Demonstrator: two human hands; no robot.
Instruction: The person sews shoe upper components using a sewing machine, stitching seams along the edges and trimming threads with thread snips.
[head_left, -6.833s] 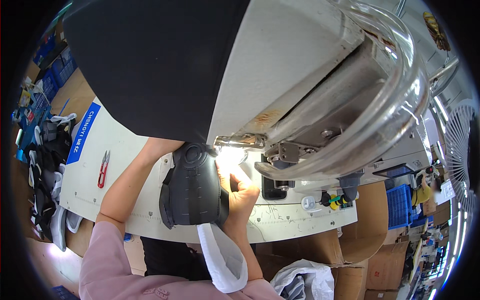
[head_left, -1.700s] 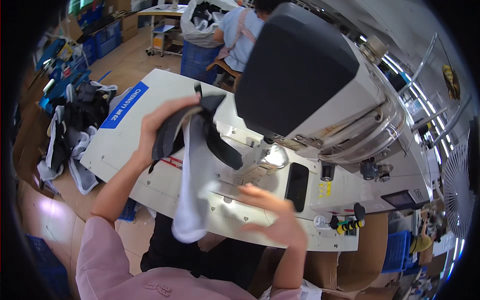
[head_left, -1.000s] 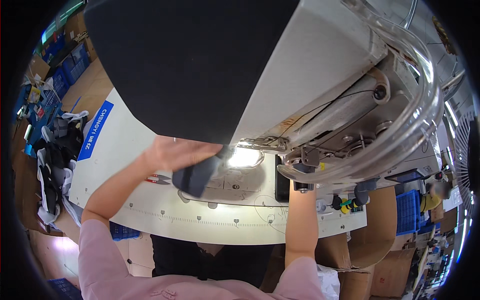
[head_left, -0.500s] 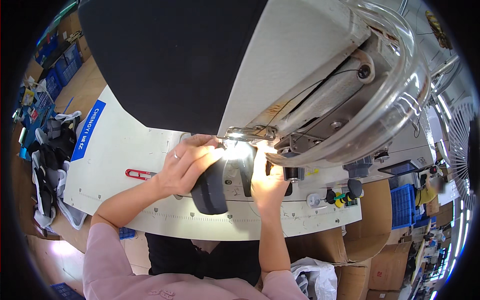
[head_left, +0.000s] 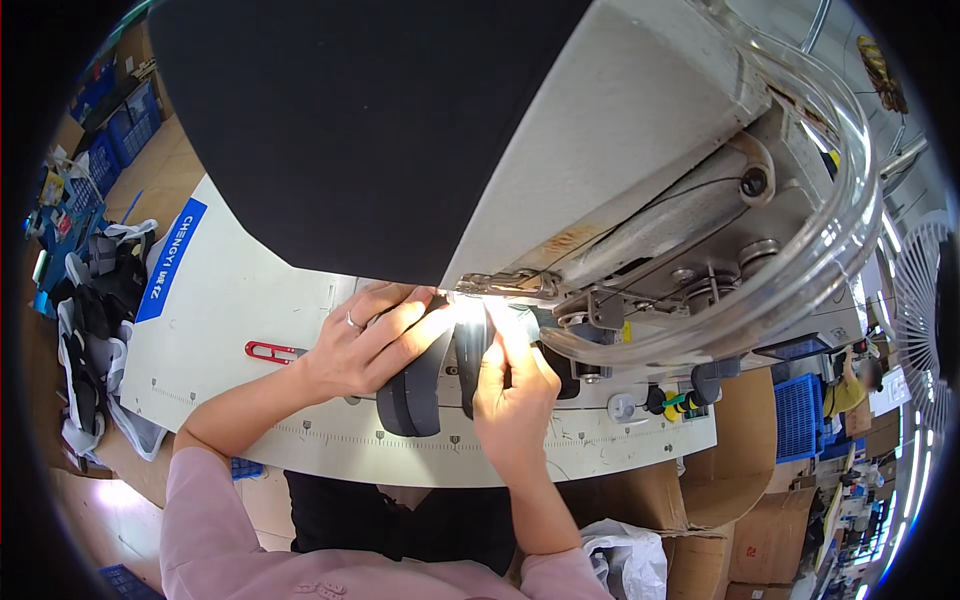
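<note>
A dark grey, curved fabric piece (head_left: 410, 400) lies under the lit needle area of a sewing machine (head_left: 590, 110), one end hanging toward me. My left hand (head_left: 375, 345), a ring on one finger, has its fingers closed on the piece's left side, close to the presser area. On the other side, my right hand (head_left: 515, 395) pinches the edge of the same dark piece, thumb and forefinger together just below the bright spot. Glare and the machine head hide the needle and the fingertips beside it.
Red-handled thread snips (head_left: 275, 352) lie left on the white table (head_left: 240, 290). A clear curved tube (head_left: 850, 200) and a large black panel (head_left: 340, 130) overhang it. Shoe-like parts (head_left: 100, 330) pile at far left; a cardboard box (head_left: 735, 450) stands right.
My right hand has come down toward me and turned into a pinch, its thumb now showing. The left hand stays nearly in place. The dark piece has shifted slightly.
</note>
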